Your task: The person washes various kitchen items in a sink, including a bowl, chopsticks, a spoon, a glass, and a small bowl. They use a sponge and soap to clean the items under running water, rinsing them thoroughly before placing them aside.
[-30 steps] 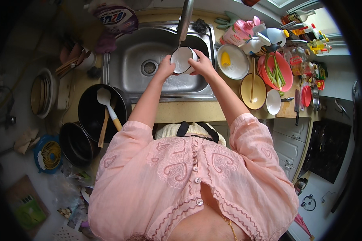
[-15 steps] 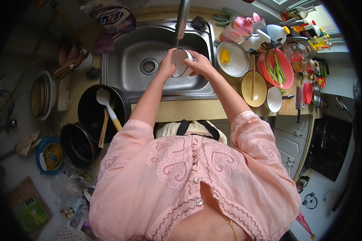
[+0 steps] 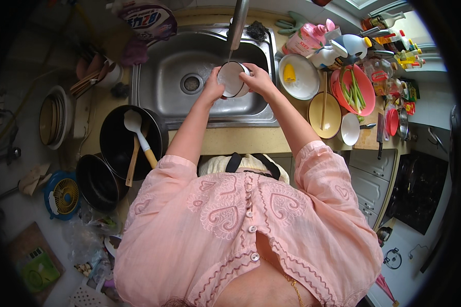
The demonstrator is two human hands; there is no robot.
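Over the metal sink, I hold a white bowl with a dark rim, tilted so its inside faces up toward me. My left hand is closed on its left side. On the other side my right hand grips it, the thumb over the rim and the fingers hidden behind. Directly above hangs the faucet, with a thin stream of water falling at the bowl's far edge. The round drain shows left of my left hand.
Right of the sink stand a white dish with something yellow, a yellow bowl with chopsticks across it, a pink basin of green stalks, and several bottles. A knife lies farther right. Two black pots sit at left.
The bowl's opening has turned a little more toward me, and my hands have shifted slightly on it. The whole view has moved slightly.
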